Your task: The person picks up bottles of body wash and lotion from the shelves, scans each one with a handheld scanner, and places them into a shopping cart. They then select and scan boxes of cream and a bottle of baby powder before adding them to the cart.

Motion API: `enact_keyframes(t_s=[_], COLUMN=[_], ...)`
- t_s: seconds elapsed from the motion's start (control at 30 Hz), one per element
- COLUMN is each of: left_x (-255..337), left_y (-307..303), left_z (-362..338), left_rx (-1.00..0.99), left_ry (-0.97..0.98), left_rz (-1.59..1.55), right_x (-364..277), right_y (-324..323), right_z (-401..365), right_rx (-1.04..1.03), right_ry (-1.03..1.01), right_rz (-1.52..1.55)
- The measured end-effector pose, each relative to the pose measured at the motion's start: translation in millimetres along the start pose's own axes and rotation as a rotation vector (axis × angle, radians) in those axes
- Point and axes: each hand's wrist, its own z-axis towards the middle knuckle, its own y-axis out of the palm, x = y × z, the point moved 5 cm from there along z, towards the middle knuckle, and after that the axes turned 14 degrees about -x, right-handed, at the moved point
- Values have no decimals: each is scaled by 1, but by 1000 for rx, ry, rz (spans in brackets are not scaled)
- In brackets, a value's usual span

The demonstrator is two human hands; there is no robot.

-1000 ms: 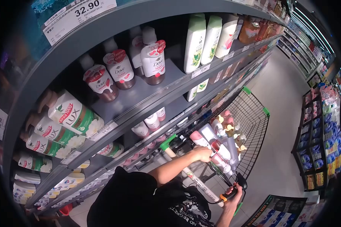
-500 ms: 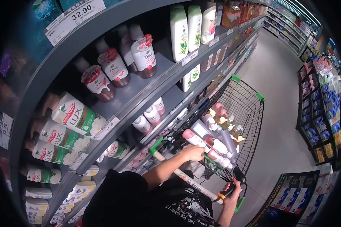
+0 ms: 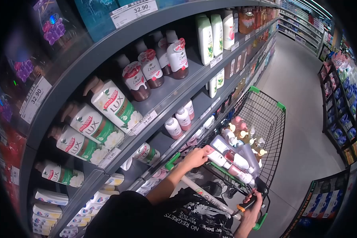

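Note:
My left hand (image 3: pixel 195 157) is at the near left edge of the shopping cart (image 3: pixel 279 131), its curled fingers closed at the pink end of a pink-and-white bottle (image 3: pixel 217 157). That bottle lies on its side among other bottles in the cart. Beside it are a dark red and white bottle (image 3: pixel 237 159) and a grey-purple bottle (image 3: pixel 248 154). My right hand (image 3: pixel 253 201) is wrapped round a black and orange handheld device (image 3: pixel 261 185) by the cart's near right corner. Several pump bottles with yellow or pink tops (image 3: pixel 244 134) stand deeper in the cart.
Shelves (image 3: pixel 162 95) on the left hold Lux bottles (image 3: pixel 115 104), Dove bottles (image 3: pixel 150 69) and green-capped white bottles (image 3: pixel 205 39). The cart's handle bar (image 3: pixel 198 190) crosses before my body. A grey floor aisle (image 3: pixel 293 87) runs ahead, with display racks (image 3: pixel 339 107) at right.
The view has shifted, so the shelves and cart appear further right. My left hand has moved leftward relative to the cart, onto the pink bottle's end. My right hand still holds the device.

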Motion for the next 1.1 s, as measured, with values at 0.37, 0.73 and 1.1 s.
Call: enact_keyframes(t_s=[0.37,0.73,1.1], left_x=[-35,-34,82], left_y=[9,9,-166], left_z=[-39,-72,-269], left_rx=[-20,83,1427], left_ry=[-189,-157,-60], left_rz=[270,230,541], right_x=[46,77,81], right_y=[124,122,108], right_z=[-9,-3,-6], right_rx=[-563,-689,-611], right_ry=[171,234,282], right_rz=[-310,-186,10])
